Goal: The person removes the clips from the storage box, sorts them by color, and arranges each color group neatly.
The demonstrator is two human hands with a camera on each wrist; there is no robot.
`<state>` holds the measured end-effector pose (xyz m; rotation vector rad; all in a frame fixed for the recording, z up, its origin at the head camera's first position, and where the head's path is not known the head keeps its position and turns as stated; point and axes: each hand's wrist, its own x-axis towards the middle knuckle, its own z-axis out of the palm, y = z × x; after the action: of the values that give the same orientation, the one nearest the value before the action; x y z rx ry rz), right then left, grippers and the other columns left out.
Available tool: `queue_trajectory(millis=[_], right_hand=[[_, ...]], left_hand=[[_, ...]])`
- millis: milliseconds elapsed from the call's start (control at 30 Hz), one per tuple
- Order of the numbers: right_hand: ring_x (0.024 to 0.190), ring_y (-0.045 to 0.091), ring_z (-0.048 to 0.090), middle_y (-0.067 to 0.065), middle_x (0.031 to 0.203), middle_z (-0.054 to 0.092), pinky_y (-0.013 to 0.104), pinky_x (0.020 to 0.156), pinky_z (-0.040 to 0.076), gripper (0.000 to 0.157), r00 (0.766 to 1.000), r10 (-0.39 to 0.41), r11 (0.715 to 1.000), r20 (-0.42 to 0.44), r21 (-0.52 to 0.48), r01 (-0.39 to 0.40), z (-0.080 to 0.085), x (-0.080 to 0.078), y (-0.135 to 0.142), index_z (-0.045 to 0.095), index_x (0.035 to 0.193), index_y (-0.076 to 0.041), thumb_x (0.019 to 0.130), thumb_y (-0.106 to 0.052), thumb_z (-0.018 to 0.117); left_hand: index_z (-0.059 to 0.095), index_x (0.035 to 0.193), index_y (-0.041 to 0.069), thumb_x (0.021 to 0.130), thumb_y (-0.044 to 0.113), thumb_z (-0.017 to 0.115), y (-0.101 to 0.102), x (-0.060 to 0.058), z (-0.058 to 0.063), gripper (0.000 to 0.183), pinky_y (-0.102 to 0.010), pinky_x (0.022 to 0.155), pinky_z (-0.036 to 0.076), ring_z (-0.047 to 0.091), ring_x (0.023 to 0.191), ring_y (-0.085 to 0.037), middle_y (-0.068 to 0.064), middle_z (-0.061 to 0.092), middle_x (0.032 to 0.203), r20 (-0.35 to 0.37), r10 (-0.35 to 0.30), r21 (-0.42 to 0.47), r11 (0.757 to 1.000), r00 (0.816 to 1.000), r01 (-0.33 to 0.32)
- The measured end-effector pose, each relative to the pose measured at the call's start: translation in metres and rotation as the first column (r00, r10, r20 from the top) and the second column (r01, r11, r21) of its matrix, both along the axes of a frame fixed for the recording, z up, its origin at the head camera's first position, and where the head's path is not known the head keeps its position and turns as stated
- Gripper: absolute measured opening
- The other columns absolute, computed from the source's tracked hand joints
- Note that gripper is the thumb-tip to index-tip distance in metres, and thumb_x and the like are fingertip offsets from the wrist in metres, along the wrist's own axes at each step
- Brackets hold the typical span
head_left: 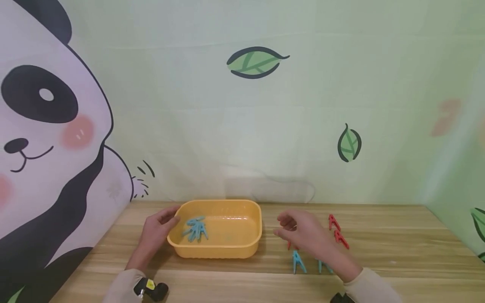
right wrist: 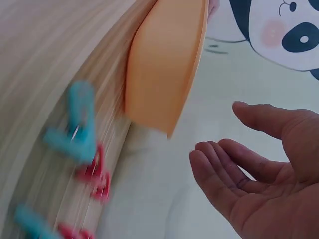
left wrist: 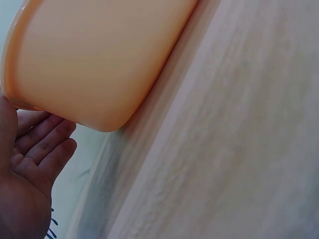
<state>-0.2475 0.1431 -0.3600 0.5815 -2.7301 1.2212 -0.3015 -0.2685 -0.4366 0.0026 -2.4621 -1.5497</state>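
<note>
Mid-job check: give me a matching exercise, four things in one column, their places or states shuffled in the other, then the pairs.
Things
1. left hand
2. right hand
3. yellow basin
4. pile of blue clips

Places or states
A. inside the container, toward its left end
B. fingers and thumb apart, holding nothing
C. standing directly on the wooden table
D. at the outer left end of the container, by its rim

Pairs: 1-D, 2-B, 3-C, 4-A
</note>
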Motion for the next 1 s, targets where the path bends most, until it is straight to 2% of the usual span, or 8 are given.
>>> queue_trajectory(millis=[300, 500, 667, 800, 1000], right_hand=[[0.090, 0.019, 0.069, 0.007, 0.101, 0.073, 0.028, 0.079, 0.060, 0.024, 0.988, 0.138, 0.986, -0.064, -0.081, -0.143, -0.005, -0.017, -0.057, 0.072, 0.109, 0.002, 0.093, -0.010, 0.083], [0.092, 0.021, 0.068, 0.003, 0.098, 0.071, 0.029, 0.081, 0.058, 0.026, 0.981, 0.177, 0.984, -0.080, -0.004, -0.178, -0.010, -0.031, -0.091, 0.072, 0.111, 0.002, 0.092, -0.013, 0.084], [0.093, 0.025, 0.069, 0.009, 0.099, 0.073, 0.032, 0.083, 0.058, 0.025, 0.972, 0.220, 0.975, -0.077, 0.049, -0.217, -0.014, -0.043, -0.115, 0.073, 0.110, 0.003, 0.092, -0.011, 0.084], [0.094, 0.024, 0.069, 0.014, 0.104, 0.074, 0.032, 0.086, 0.058, 0.026, 0.966, 0.256, 0.965, -0.046, 0.064, -0.252, -0.018, -0.052, -0.131, 0.073, 0.111, 0.002, 0.093, -0.013, 0.084], [0.095, 0.019, 0.069, 0.010, 0.105, 0.075, 0.031, 0.090, 0.058, 0.028, 0.960, 0.279, 0.955, 0.007, 0.104, -0.278, -0.027, -0.066, -0.149, 0.073, 0.113, 0.001, 0.093, -0.014, 0.084]], left_hand=[[0.061, 0.144, -0.004, 0.107, 0.013, 0.063, 0.001, 0.001, 0.001, 0.041, -0.042, 0.110, 0.050, 0.060, 0.133, -0.038, -0.023, 0.063, 0.144, -0.003, 0.001, -0.002, 1.000, 1.000, -0.001], [0.061, 0.145, -0.003, 0.107, 0.014, 0.063, 0.000, 0.001, 0.000, 0.042, -0.044, 0.111, 0.049, 0.060, 0.133, -0.037, -0.023, 0.063, 0.144, -0.006, -0.005, -0.007, 1.000, 1.000, 0.005], [0.060, 0.146, -0.003, 0.107, 0.014, 0.063, -0.001, 0.001, -0.001, 0.042, -0.045, 0.111, 0.048, 0.060, 0.134, -0.037, -0.023, 0.063, 0.144, -0.002, -0.006, -0.006, 1.000, 1.000, 0.006], [0.060, 0.146, -0.003, 0.107, 0.014, 0.063, -0.001, 0.001, -0.001, 0.042, -0.046, 0.112, 0.048, 0.060, 0.134, -0.037, -0.023, 0.063, 0.144, 0.005, -0.003, -0.001, 1.000, 1.000, 0.003], [0.061, 0.146, -0.002, 0.107, 0.016, 0.064, -0.001, 0.001, 0.000, 0.042, -0.046, 0.112, 0.048, 0.060, 0.134, -0.037, -0.022, 0.063, 0.145, 0.012, -0.004, 0.002, 1.000, 1.000, 0.004]])
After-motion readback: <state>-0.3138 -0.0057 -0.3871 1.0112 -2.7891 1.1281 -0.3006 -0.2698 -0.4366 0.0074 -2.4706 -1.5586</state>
